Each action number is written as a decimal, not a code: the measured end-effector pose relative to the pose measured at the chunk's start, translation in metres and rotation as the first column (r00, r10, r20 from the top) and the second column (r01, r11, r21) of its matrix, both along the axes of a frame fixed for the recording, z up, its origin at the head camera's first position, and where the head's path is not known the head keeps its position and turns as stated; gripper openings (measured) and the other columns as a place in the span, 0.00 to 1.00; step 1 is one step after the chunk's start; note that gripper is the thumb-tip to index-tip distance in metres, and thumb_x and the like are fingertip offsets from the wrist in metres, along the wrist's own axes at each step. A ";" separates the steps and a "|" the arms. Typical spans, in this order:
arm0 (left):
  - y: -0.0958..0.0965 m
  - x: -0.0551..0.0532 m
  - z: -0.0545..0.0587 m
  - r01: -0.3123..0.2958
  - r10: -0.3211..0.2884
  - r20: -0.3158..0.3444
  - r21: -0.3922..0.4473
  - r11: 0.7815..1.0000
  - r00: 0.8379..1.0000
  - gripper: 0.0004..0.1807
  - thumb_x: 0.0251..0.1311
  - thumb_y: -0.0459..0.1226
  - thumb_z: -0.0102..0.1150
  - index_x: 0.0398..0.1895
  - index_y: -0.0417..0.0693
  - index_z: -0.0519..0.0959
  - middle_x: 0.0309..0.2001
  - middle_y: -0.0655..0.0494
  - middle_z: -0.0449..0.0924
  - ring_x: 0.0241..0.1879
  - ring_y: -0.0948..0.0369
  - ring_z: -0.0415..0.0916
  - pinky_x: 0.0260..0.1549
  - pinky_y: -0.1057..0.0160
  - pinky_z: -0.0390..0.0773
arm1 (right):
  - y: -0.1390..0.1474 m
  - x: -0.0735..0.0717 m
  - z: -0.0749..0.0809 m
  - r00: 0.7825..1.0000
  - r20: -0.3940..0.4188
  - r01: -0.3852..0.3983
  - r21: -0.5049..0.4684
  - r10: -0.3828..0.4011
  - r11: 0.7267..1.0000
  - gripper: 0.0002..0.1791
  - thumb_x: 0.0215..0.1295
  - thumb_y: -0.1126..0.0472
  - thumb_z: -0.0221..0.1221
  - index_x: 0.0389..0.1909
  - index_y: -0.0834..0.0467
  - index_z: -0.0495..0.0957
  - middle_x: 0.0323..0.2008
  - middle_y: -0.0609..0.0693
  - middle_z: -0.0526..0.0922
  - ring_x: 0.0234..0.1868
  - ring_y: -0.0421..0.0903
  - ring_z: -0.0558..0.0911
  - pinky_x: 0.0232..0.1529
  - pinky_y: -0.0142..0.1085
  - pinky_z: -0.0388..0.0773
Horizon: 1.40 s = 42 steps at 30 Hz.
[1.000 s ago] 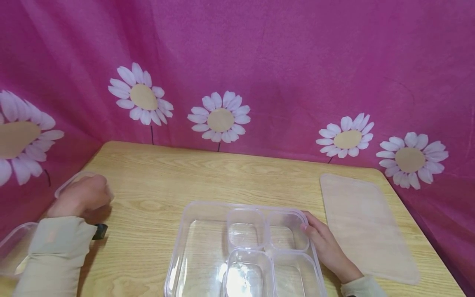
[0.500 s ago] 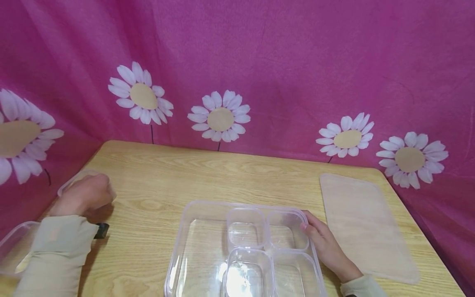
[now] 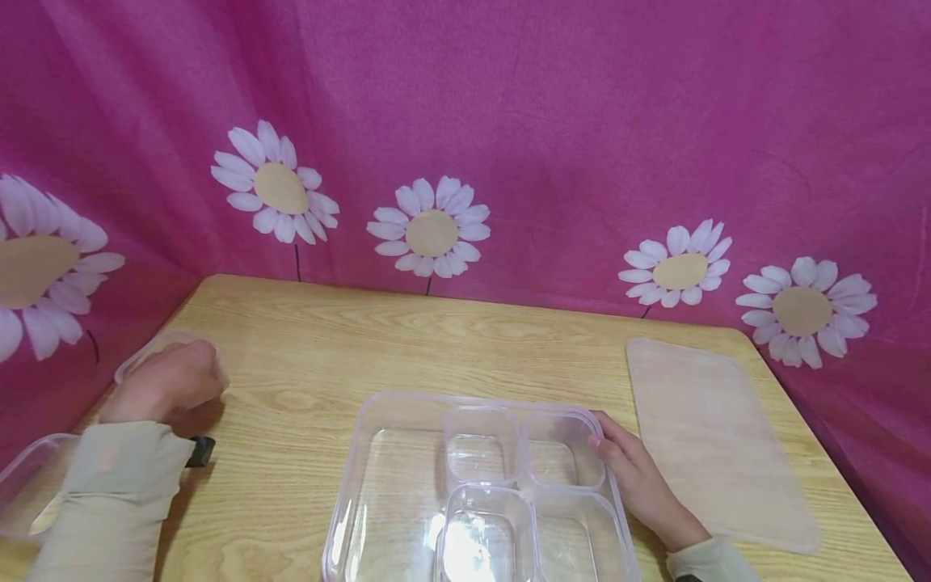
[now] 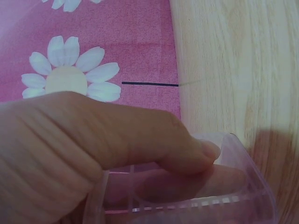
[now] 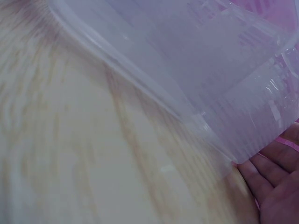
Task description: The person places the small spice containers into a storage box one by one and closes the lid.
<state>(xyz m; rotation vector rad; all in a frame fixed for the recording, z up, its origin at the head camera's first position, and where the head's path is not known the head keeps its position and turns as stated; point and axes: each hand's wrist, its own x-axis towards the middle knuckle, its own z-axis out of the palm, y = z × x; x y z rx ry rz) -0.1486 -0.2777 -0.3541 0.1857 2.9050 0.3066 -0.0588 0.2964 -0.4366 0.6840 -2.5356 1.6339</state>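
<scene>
On the table (image 3: 291,453) sits the big box (image 3: 396,493); well to its left is the small box (image 4: 253,178). My right fingers (image 3: 620,461) hold the big box's corner; my left fingers (image 3: 204,361) pinch the small box. I should squeeze softly, so neither slips.

4 tubs (image 3: 489,529) in lg. box (image 3: 400,477) — panel (image 3: 723,444) to R.

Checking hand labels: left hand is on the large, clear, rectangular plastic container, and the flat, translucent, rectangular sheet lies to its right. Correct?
One slip: it's the right hand on the container, per the head view; the sheet does lie to its right.
</scene>
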 end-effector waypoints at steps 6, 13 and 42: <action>0.002 0.000 0.000 -0.028 0.027 0.040 0.004 1.000 0.999 0.12 0.55 0.32 0.43 0.16 0.49 0.68 0.19 0.52 0.68 0.23 0.54 0.67 0.21 0.57 0.65 | 0.000 -0.001 -0.001 1.000 -0.001 -0.005 -0.007 0.005 1.000 0.21 0.80 0.68 0.38 0.65 0.65 0.72 0.54 0.44 0.81 0.52 0.35 0.80 0.53 0.29 0.80; 0.005 -0.002 0.001 -0.011 0.011 0.026 0.000 1.000 1.000 0.12 0.54 0.32 0.43 0.15 0.51 0.67 0.21 0.51 0.67 0.25 0.52 0.66 0.24 0.55 0.67 | 0.000 -0.001 -0.001 1.000 0.005 -0.007 -0.016 0.007 1.000 0.21 0.80 0.68 0.38 0.66 0.66 0.71 0.55 0.44 0.81 0.53 0.35 0.80 0.54 0.29 0.80; 0.025 0.003 0.000 0.126 -0.126 0.026 0.023 0.992 0.992 0.17 0.57 0.32 0.49 0.14 0.57 0.61 0.20 0.61 0.55 0.24 0.61 0.57 0.27 0.61 0.59 | 0.000 0.000 -0.002 1.000 -0.003 -0.006 -0.004 0.006 1.000 0.21 0.80 0.69 0.39 0.65 0.64 0.72 0.54 0.44 0.81 0.52 0.35 0.79 0.53 0.29 0.78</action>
